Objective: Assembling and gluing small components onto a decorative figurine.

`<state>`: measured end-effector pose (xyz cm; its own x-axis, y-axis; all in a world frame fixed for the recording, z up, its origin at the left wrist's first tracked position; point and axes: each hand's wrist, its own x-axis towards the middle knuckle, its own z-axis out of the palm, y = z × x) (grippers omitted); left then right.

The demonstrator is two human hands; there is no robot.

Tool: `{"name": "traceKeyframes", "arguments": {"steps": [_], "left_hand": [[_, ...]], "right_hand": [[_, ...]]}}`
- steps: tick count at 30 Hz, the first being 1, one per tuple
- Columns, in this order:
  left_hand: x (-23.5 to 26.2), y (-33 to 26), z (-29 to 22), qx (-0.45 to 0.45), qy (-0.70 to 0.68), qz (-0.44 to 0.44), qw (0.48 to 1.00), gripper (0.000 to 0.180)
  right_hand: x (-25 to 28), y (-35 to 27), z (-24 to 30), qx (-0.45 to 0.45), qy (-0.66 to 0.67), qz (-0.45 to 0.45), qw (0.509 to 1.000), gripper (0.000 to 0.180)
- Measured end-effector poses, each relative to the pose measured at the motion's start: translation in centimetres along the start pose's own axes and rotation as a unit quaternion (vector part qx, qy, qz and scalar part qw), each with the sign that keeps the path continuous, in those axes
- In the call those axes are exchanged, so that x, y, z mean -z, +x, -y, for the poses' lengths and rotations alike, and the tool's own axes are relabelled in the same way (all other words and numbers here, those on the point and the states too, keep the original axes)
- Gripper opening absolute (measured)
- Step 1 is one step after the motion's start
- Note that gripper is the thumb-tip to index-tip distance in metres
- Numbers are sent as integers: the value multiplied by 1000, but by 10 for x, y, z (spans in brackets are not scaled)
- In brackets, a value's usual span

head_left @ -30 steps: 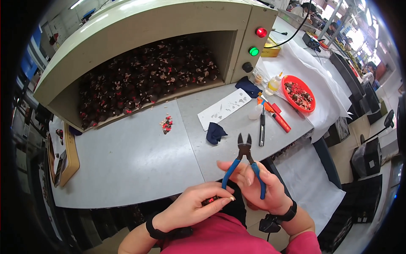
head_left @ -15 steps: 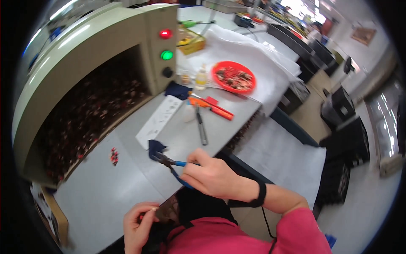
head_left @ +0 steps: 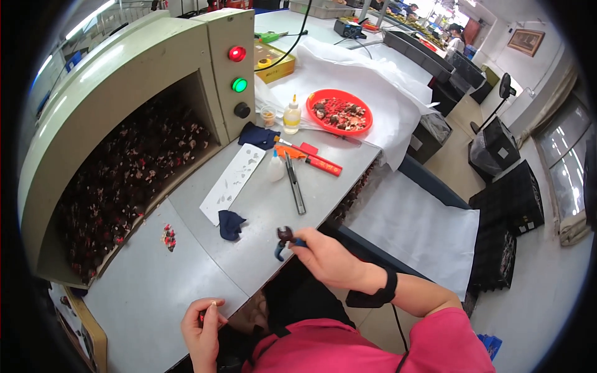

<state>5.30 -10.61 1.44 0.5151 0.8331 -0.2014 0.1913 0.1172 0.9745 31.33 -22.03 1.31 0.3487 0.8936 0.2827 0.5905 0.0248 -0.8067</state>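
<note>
Item 1: blue-handled cutting pliers w/ dark metal head (head_left: 285,239). Lie at the near edge of the grey metal worktable (head_left: 186,273), head pointing away from the person, handles toward the body.

Right hand (head_left: 329,258): fingers curled round the pliers' handles, closed grip; black wristband behind it.

Left hand (head_left: 204,323): low over the table's near-left part, well apart from the pliers. Fingers bunched, thumb and fingertips pinched on a tiny piece w/ a hint of red; too small to identify.

Other items, placed rel. to the pliers:
- Crumpled dark blue cloth scrap (head_left: 231,224): just left, on the table.
- Small cluster of red-and-dark bits (head_left: 168,236): further left, apart from the cloth.
- White paper sheet w/ grey leaf-like shapes (head_left: 233,182): beyond-left, lying diagonal.
- Long dark metal tool (head_left: 295,184): straight beyond, lying flat.
- Small white squeeze bottle (head_left: 275,166): upright, just left of that tool's far end.
- Red-orange utility knife (head_left: 309,157): beyond the metal tool, lying across.
- Second dark blue cloth (head_left: 259,135): beyond that, by the machine's foot.
- Clear bottle w/ yellow nozzle (head_left: 291,116) and a small clear cup (head_left: 268,115): further beyond, side by side.
- Round red plastic tray of red and dark pieces (head_left: 339,110): far beyond-right, on white sheeting (head_left: 379,87).
- Beige machine housing (head_left: 124,68): far left-beyond; open mouth full of dark and red pieces; red lamp (head_left: 236,54), green lamp (head_left: 239,84), black knob (head_left: 241,110) down its front post.
- White sheet on the floor (head_left: 423,236): right, below table level.
</note>
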Motion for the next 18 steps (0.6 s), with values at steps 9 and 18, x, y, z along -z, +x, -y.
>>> {"name": "traceKeyframes", "arguments": {"steps": [9,18], "left_hand": [[-1,7,4,-16,-24,45,999,11],[6,3,9,-20,-9,41,999,11]], "right_hand": [[8,-3,17,25,174,-69,982,14],[0,-5,3,57,58,-53,995,12]]}}
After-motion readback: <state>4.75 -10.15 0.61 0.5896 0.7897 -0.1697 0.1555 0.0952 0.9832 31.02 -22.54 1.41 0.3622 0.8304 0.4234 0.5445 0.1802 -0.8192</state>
